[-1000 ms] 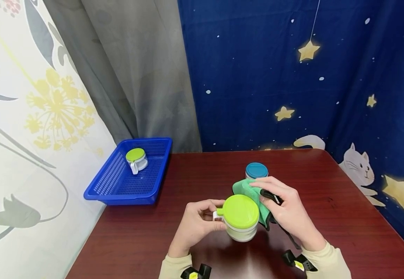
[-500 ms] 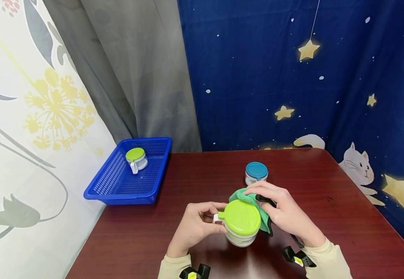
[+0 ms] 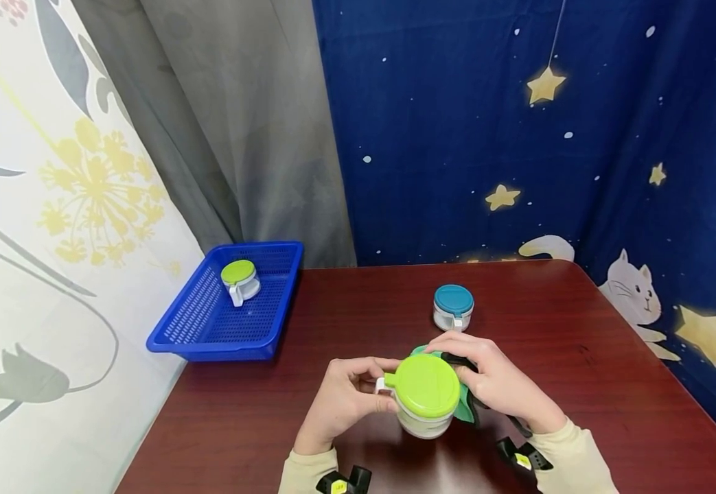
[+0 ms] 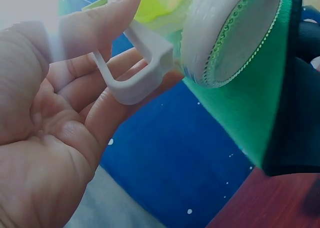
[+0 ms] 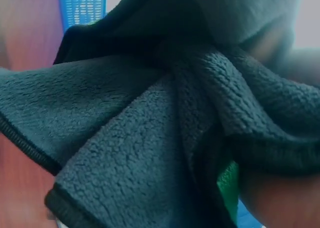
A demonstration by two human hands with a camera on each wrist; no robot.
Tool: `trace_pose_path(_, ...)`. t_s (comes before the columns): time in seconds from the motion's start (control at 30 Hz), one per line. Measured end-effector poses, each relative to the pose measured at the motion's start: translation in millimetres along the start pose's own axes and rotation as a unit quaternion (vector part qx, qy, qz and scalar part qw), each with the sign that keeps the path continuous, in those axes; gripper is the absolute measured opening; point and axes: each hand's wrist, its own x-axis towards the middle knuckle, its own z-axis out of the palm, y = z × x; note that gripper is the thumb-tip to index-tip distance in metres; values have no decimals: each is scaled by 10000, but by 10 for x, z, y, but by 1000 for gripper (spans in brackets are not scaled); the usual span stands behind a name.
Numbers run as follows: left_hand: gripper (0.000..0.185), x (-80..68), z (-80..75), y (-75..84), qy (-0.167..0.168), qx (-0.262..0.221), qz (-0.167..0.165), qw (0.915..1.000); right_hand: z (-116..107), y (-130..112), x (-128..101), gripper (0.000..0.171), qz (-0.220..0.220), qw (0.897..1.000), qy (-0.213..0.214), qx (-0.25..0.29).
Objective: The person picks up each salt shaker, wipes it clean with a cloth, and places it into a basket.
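A: At far left, anything of note?
B: A blue perforated plastic basket on a glossy red-brown table; inside, a small jar with a lime-green lid and white handle.

A: Near the middle?
B: A left hand, pinching a white plastic handle between thumb and fingers. Joined to it, a round translucent jar with a lime-green lid, between both hands, tilted, base exposed in the left wrist view and apparently off the table.

A: Farther right?
B: Behind, upright, a small white-handled jar with a teal-blue lid. In front, a green plush cloth with black edging, against the held jar's right side; bent round it, a right hand, exact fingertip placement hidden by folds.

A: Likely faults from here?
B: By judgement, a twist or slip of the held jar, from sideways pressure against handle-only support; a lifted lid, from cloth caught under its rim; a knock to the teal-lidded jar, from too wide a right-hand sweep.
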Motion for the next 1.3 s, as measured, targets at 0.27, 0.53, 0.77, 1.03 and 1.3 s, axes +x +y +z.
trace_pose_path(0.27, 27, 15, -59, 37, 789, 1, -55, 9969, 56, 70, -31, 49, 360, 9979, 425, -328)
trace_pose_path(0.53, 28, 70, -8, 56, 1727, 314, 135, 9844, 122, 90, -16, 42, 875, 9900, 994, -488)
trace_pose_path(0.77, 27, 120, 66, 74, 2322, 595, 174, 9707, 173, 95, -7, 40, 1048, 9853, 1307, -337)
trace_pose_path(1.03, 25, 152, 206, 344, 2115, 1361, 288, 9674, 178, 69, -40, 40, 1128, 9792, 1674, -209)
trace_pose_path(1.3, 26, 167, 236, 230, 2505, 1704, 556, 9514, 203, 13, -25, 40, 963, 9743, 2031, -139)
